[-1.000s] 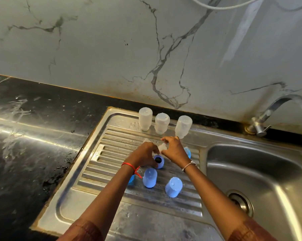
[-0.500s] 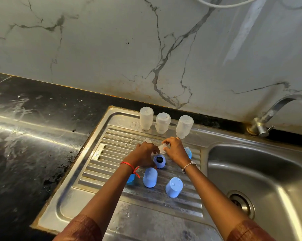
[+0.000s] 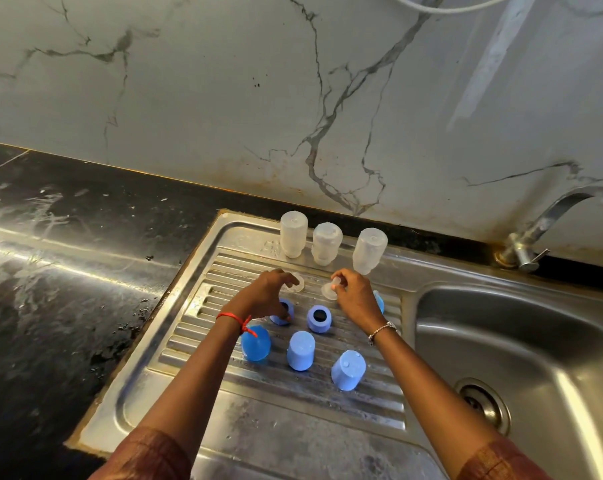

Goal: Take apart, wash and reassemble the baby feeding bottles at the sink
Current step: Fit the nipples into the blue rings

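Observation:
Three clear bottle bodies (image 3: 326,243) stand upside down in a row at the back of the steel drainboard (image 3: 244,424). My left hand (image 3: 267,296) pinches a clear teat (image 3: 295,285) at its fingertips. My right hand (image 3: 353,296) pinches a second clear teat (image 3: 331,291). Between my hands lies a blue screw ring (image 3: 318,318); another blue ring (image 3: 282,311) is partly hidden under my left hand. Three blue caps (image 3: 300,350) stand nearer to me, one of them a deeper blue (image 3: 255,342). A further blue piece (image 3: 379,303) peeks out behind my right hand.
The sink basin (image 3: 522,341) with its drain (image 3: 483,403) lies to the right, under a steel tap (image 3: 549,223). A wet black counter (image 3: 68,271) stretches to the left. A marble wall (image 3: 293,98) rises close behind the bottles.
My hands were together over the teats; now they have drawn apart, each holding one teat. The second blue ring is uncovered.

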